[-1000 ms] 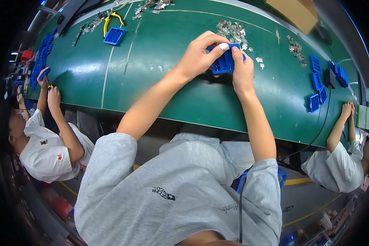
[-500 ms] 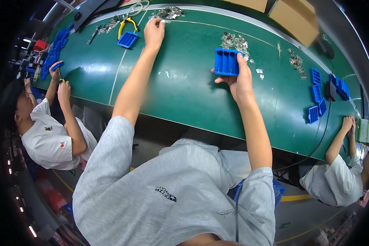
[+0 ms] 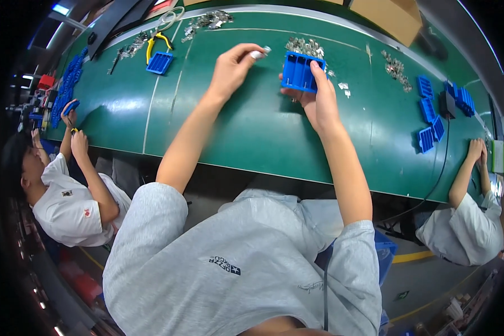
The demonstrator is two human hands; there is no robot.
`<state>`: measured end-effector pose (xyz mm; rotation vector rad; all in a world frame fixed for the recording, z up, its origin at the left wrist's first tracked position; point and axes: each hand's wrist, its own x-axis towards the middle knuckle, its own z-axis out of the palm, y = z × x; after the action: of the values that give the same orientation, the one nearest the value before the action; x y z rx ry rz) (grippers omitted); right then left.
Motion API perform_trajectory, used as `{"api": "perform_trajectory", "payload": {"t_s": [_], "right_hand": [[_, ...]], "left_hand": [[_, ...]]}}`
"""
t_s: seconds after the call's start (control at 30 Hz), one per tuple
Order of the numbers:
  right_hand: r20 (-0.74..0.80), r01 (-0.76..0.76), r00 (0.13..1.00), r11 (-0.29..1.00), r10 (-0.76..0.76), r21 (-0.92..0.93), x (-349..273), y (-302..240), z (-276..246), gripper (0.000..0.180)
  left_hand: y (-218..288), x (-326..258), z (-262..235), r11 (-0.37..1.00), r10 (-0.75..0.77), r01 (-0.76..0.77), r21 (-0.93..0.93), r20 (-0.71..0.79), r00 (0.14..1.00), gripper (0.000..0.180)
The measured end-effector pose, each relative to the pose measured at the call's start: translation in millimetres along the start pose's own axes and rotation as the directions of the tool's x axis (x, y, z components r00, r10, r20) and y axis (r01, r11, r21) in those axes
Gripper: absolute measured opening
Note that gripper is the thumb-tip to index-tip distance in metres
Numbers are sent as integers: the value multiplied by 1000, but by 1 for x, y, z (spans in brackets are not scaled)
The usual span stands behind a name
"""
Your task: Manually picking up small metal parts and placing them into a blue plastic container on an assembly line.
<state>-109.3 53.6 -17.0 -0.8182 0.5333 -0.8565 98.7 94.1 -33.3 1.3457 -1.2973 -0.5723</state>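
A green bench (image 3: 252,123) is spanned by both arms. A blue holder (image 3: 299,71) is held upright above it at 12 o'clock, clamped by the right hand (image 3: 314,98), thumb on its edge. At 11 o'clock, a small metal clip (image 3: 259,54) is pinched between the left hand (image 3: 233,68) fingertips, just beside the holder, apart from it.

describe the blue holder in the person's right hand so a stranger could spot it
On the long green table, look just below the pile of small metal pieces near the far edge. The blue slotted holder is gripped by the right hand, unlike the others lying flat.
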Motion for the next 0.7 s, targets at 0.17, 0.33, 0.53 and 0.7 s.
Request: {"api": "perform_trajectory", "payload": {"t_s": [0.17,0.33,0.53,0.7], "right_hand": [[-16,29,999,1000,-29,11,4,1,-2,46],[-40,92,995,994,-94,-55,2,3,1,44],[-13,127,991,974,-132,-187,2,6,-1,47],[-25,105,993,974,-112,-203,1,7,3,46]], "left_hand": [[24,-15,23,1000,28,-26,-10,153,988,16],[27,-17,21,916,-163,231,-329,220,962,22],[24,-11,6,850,-273,415,-324,403,873,23],[18,-6,-7,931,-197,270,-245,285,938,23]]}}
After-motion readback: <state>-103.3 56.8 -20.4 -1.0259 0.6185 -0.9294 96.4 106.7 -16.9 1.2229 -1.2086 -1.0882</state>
